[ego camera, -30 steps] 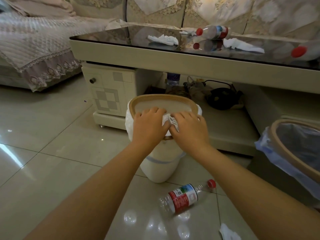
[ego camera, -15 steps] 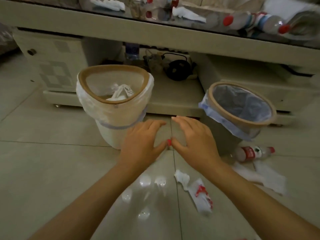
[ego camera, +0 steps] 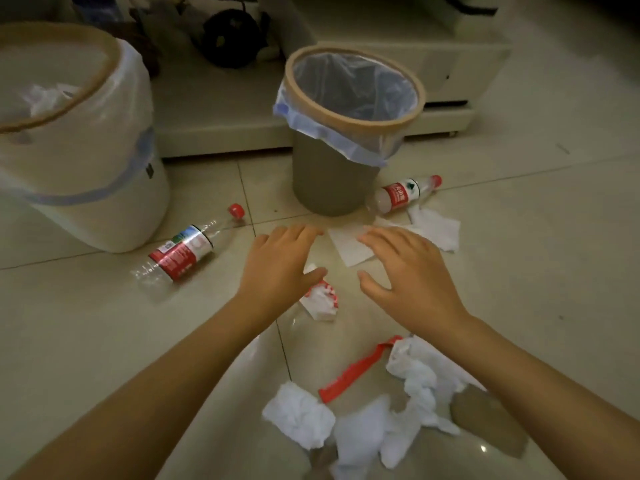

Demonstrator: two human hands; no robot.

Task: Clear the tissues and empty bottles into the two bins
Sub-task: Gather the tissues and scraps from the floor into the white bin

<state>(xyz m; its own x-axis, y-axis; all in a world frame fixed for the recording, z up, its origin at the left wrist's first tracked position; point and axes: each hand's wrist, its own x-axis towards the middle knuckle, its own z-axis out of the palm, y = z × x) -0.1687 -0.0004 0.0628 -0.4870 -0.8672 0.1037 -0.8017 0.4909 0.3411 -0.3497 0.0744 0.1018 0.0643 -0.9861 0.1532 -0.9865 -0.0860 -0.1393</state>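
Observation:
Both hands hover empty over the tiled floor, fingers spread. My left hand (ego camera: 282, 263) is above a crumpled tissue with red print (ego camera: 320, 301). My right hand (ego camera: 408, 268) reaches over a flat white tissue (ego camera: 348, 245); more tissue (ego camera: 440, 228) lies just beyond. The white bin (ego camera: 114, 188) at left holds tissues. The grey bin (ego camera: 332, 181) with a clear liner stands ahead. One empty bottle (ego camera: 180, 252) lies beside the white bin, another bottle (ego camera: 403, 195) against the grey bin. A pile of tissues (ego camera: 374, 427) and a red wrapper (ego camera: 353, 370) lie near me.
The low table's bottom shelf (ego camera: 214, 112) runs behind both bins, with a dark round object (ego camera: 230, 38) and cables on it. A cabinet base (ego camera: 446, 77) stands at the back right. Bare floor tiles (ego camera: 554, 237) stretch to the right.
After dropping a tissue into the white bin, both hands have come down toward the floor litter. The view has tilted down and right, bringing the tissue pile into sight.

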